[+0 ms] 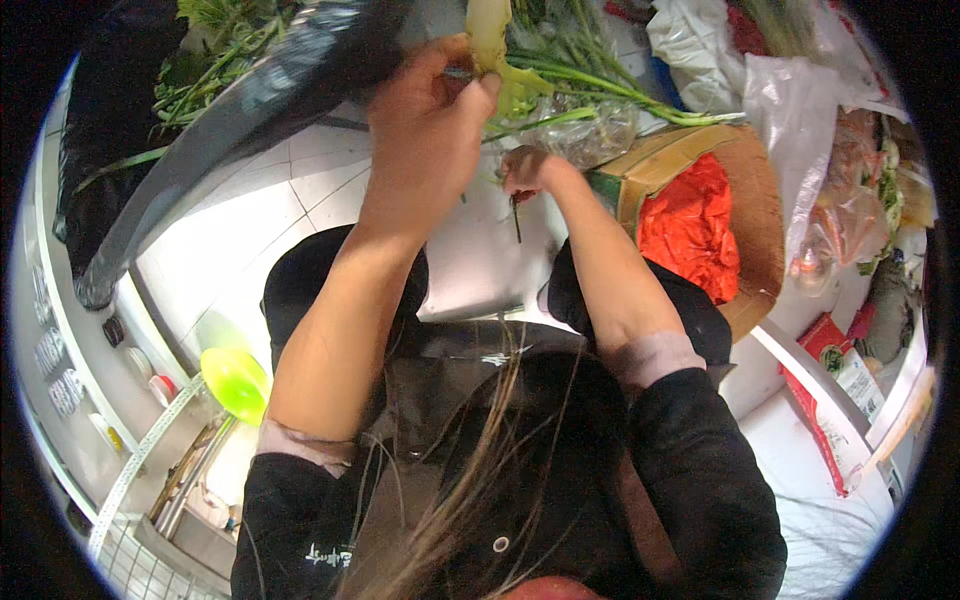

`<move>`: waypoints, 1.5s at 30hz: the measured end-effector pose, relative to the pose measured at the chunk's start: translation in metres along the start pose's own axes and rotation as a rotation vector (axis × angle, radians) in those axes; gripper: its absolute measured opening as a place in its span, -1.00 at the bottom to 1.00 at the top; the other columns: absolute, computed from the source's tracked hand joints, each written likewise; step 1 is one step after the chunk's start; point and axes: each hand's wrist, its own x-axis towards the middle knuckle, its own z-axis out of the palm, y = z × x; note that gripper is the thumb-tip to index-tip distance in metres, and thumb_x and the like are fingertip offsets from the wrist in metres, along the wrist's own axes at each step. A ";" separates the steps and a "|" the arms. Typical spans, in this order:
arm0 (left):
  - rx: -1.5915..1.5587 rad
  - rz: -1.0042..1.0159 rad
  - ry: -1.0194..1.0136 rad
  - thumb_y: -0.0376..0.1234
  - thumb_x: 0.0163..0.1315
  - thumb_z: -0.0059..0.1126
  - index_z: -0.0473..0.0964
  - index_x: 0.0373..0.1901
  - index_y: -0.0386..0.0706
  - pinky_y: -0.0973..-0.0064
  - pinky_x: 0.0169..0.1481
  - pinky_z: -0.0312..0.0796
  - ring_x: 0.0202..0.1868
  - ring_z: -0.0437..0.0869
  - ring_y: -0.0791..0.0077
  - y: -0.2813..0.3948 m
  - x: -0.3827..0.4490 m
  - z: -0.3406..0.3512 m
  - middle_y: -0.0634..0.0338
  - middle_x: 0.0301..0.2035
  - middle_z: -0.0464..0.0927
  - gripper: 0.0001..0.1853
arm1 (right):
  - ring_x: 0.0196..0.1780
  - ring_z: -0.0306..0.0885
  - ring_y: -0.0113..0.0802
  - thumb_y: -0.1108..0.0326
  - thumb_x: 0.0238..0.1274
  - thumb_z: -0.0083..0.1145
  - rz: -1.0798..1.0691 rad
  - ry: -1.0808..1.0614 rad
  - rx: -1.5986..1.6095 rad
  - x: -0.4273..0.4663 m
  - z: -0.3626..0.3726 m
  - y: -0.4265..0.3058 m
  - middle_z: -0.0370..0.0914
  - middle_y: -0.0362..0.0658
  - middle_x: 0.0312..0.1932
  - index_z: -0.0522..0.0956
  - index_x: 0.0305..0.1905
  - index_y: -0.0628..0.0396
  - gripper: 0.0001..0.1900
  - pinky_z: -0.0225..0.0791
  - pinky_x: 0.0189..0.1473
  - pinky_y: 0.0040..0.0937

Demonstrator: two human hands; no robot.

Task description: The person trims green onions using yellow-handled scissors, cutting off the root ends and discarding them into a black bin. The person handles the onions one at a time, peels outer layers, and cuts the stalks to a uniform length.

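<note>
My left hand [435, 112] grips a thick pale-green vegetable stalk [489, 34], which stands up past my fingers to the top of the view. Yellow-green leaf [525, 88] spreads to the right of it. Lower and to the right, my right hand [534, 169] is curled, and a thin dark stem-like piece [517, 219] sticks out below its fingers. A small dark red bit shows beside that piece; blur hides what exactly I hold there. Long green stalks [637, 94] lie behind both hands, above crumpled clear plastic [592, 135].
At my right knee stands a cardboard box [757, 225] with a red plastic bag [690, 232] inside. A black plastic bag [247, 112] stretches across the left, near leafy greens [217, 75]. Farther right hang plastic bags [795, 105]. A yellow-green bowl [234, 384] is at lower left.
</note>
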 end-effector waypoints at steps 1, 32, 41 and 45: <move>0.032 -0.036 -0.019 -0.41 0.25 0.19 0.60 -0.04 -0.27 0.58 -0.20 0.47 -0.34 0.64 0.60 0.007 0.000 0.001 0.19 -0.38 0.66 -0.74 | -0.31 0.66 -0.22 0.39 0.08 0.19 0.011 0.024 0.136 -0.017 -0.014 0.009 0.67 0.01 -0.36 0.61 -0.43 0.18 -0.90 0.55 -0.28 -0.21; 0.241 0.098 0.043 -0.39 0.17 0.21 0.61 0.00 -0.17 0.21 0.20 0.45 0.08 0.63 0.06 -0.019 0.002 0.007 0.00 -0.05 0.65 -0.67 | -0.12 0.56 -0.23 0.56 0.24 0.10 -1.280 0.508 1.065 -0.463 -0.164 -0.231 0.51 0.10 -0.11 0.45 0.01 0.48 -0.73 0.57 -0.13 -0.39; 0.149 0.156 0.073 -0.42 0.08 0.20 0.61 -0.06 -0.20 0.16 0.16 0.46 0.00 0.64 -0.02 -0.028 0.003 0.008 -0.01 -0.11 0.65 -0.67 | -0.19 0.62 -0.33 0.44 0.27 0.20 -1.240 0.643 0.333 -0.373 -0.182 -0.376 0.57 -0.11 -0.35 0.56 -0.22 0.23 -0.91 0.53 -0.12 -0.41; 0.192 0.181 0.088 -0.40 0.09 0.22 0.62 -0.06 -0.20 0.17 0.09 0.52 -0.05 0.68 -0.01 -0.015 -0.003 0.000 -0.03 -0.10 0.65 -0.67 | -0.07 0.66 -0.20 0.12 0.02 0.48 -0.658 1.215 -0.957 -0.315 -0.109 -0.377 0.63 0.02 -0.01 0.58 0.15 0.15 -0.41 0.54 0.06 -0.28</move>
